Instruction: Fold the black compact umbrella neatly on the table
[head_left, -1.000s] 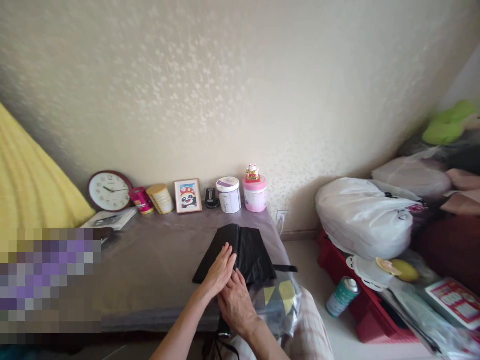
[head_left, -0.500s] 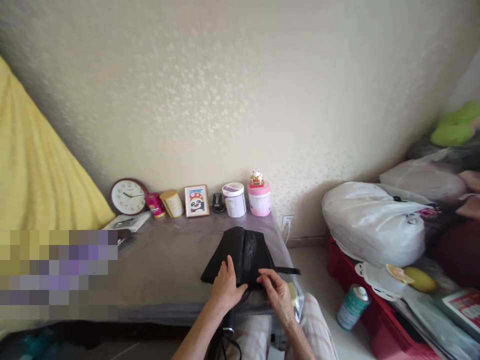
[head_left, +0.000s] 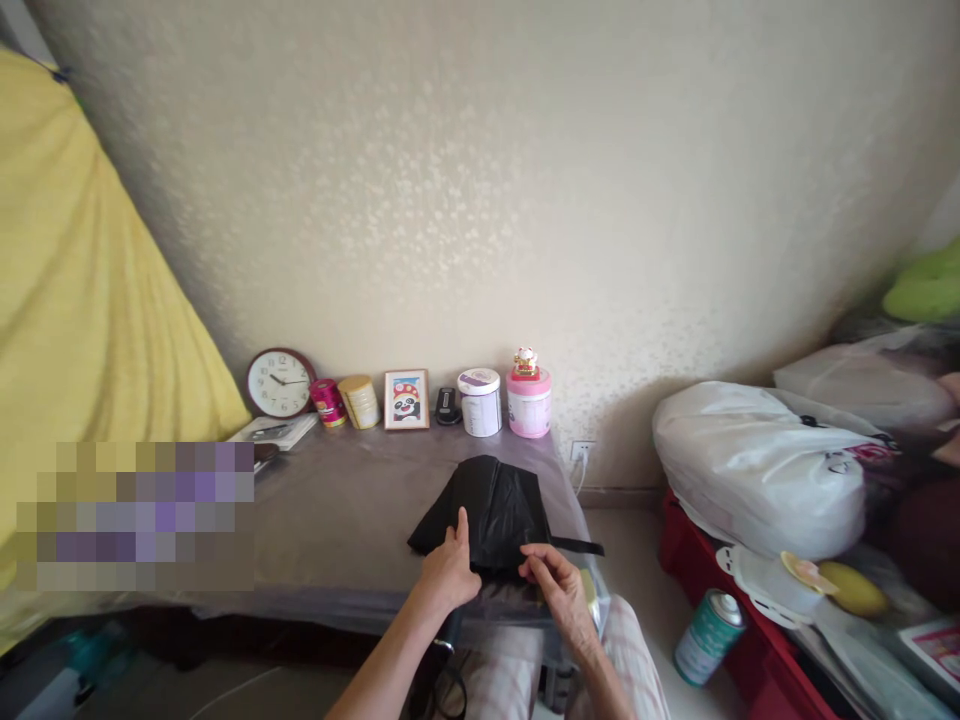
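Observation:
A black folding umbrella [head_left: 487,500] lies on the table near its front edge, its loose fabric spread out and its handle pointing toward my lap. A flat black strap [head_left: 579,546] sticks out from it to the right. My left hand [head_left: 448,575] rests on the left part of the fabric, index finger stretched forward and thumb apart. At the lower right of the fabric, my right hand [head_left: 556,580] is closed in a pinch on the umbrella's edge. Below my left wrist, part of the handle [head_left: 448,632] and a wrist loop show.
Along the wall stand a clock [head_left: 281,382], a pink can [head_left: 328,403], a framed panda picture [head_left: 406,400], and two tubs, a lucky cat figure [head_left: 526,362] on one. On the floor at right are a spray can [head_left: 709,637] and a red bin [head_left: 765,640] beneath a white bag [head_left: 757,465].
The view has shifted slightly. My left hand has slid a little down and left over the fabric, its fingers less spread. My right hand keeps its pinch at the edge.

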